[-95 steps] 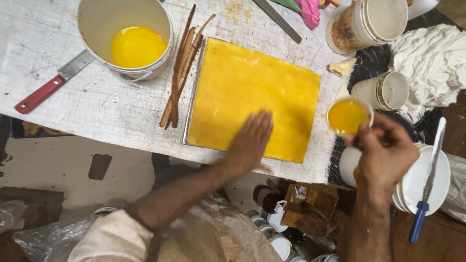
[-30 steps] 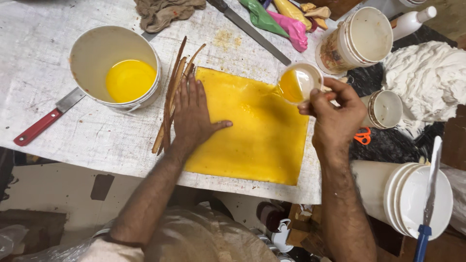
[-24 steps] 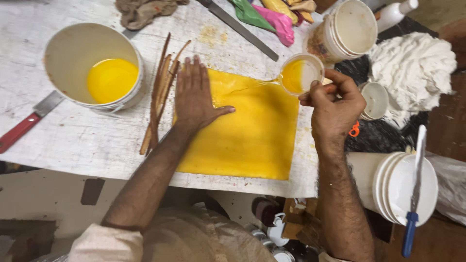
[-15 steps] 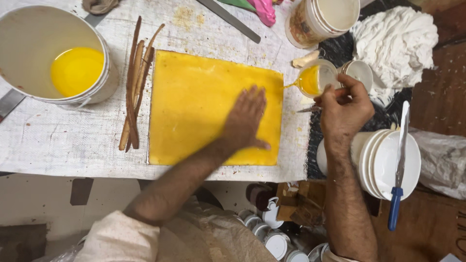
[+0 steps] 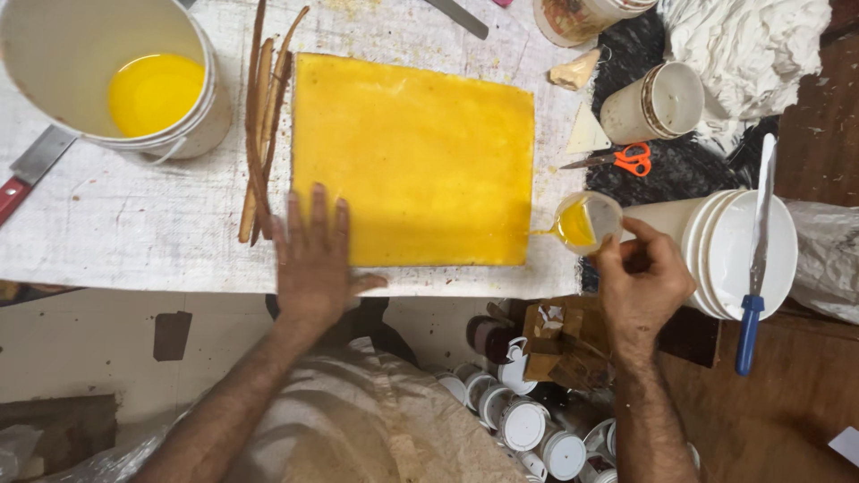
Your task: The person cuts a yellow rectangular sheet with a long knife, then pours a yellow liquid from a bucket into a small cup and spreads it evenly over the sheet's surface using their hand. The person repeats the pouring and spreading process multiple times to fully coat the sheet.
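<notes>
A yellow-coated rectangular slab [image 5: 416,156] lies on the white worktable [image 5: 134,241]. My left hand [image 5: 315,259] rests flat with spread fingers on the slab's near left corner and the table beside it. My right hand [image 5: 642,279] holds a small clear cup [image 5: 586,222] of yellow liquid, tilted toward the slab's near right corner, with a thin stream running from its lip. A white bucket [image 5: 116,76] with yellow liquid in the bottom stands at the far left.
Brown sticks [image 5: 262,125] lie left of the slab. A red-handled scraper [image 5: 27,174] sits at the left edge. Orange scissors [image 5: 626,159], a white cup [image 5: 658,103], crumpled white cloth [image 5: 752,45], stacked white buckets [image 5: 743,250] bearing a blue-handled spatula [image 5: 756,250], and jars [image 5: 528,420] below are on the right.
My left hand slid from the slab's right side to its near left corner. My right hand brought the cup down from the far right edge to the near right corner, tilted.
</notes>
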